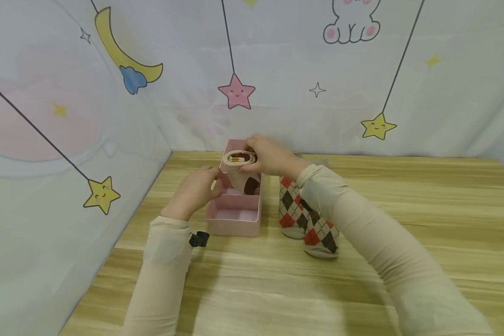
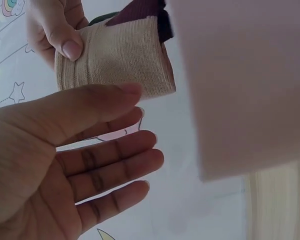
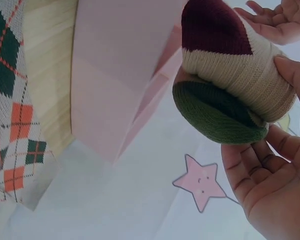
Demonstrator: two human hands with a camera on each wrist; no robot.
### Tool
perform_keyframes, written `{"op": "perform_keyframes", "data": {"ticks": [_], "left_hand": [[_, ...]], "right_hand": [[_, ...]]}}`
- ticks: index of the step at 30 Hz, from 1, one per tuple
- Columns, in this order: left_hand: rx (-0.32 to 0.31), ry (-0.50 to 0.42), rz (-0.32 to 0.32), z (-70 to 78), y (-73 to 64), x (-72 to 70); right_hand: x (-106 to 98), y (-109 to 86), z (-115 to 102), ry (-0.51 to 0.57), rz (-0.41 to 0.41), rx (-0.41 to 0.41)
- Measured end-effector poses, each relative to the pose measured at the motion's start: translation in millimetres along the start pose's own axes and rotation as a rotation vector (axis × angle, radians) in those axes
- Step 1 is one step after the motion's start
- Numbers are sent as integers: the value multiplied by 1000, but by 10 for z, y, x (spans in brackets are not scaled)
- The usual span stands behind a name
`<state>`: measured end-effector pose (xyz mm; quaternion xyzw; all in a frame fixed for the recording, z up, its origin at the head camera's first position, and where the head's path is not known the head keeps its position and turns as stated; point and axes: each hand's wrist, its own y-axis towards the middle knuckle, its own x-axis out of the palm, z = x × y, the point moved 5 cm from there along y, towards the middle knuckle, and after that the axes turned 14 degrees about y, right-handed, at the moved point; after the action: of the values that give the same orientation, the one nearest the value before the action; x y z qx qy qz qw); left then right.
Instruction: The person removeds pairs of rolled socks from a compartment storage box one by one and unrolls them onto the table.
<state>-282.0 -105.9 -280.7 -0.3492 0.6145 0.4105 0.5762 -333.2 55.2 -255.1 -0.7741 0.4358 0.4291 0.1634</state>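
Observation:
My right hand (image 1: 275, 157) grips a folded pair of socks (image 1: 238, 177) between thumb and fingers, above the pink divided box (image 1: 235, 228). The right wrist view shows the bundle's cream ribbing, a maroon patch (image 3: 217, 30) and a green part (image 3: 215, 112) tucked together. At the box's left side is my left hand (image 1: 195, 189), its fingers loosely spread and holding nothing. In the left wrist view the left thumb overlaps the lower edge of the cream cuff (image 2: 120, 57). The box's front compartment (image 1: 235, 215) holds nothing visible.
Argyle socks (image 1: 292, 207) in red, black and grey lie right of the box, partly under the right forearm. The wooden table (image 1: 260, 289) meets a printed cloth backdrop (image 1: 285, 116) behind the box, and another cloth side stands at left.

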Motion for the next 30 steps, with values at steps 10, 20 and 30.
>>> {"op": "perform_keyframes", "data": {"ticks": [10, 20, 30], "left_hand": [[5, 57, 63, 160, 11, -121], [67, 35, 156, 311, -9, -169], [150, 81, 214, 452, 5, -162]], "right_hand": [[-169, -128, -12, -20, 16, -11], [-296, -318, 68, -39, 57, 20], [-397, -607, 114, -37, 78, 18]]}}
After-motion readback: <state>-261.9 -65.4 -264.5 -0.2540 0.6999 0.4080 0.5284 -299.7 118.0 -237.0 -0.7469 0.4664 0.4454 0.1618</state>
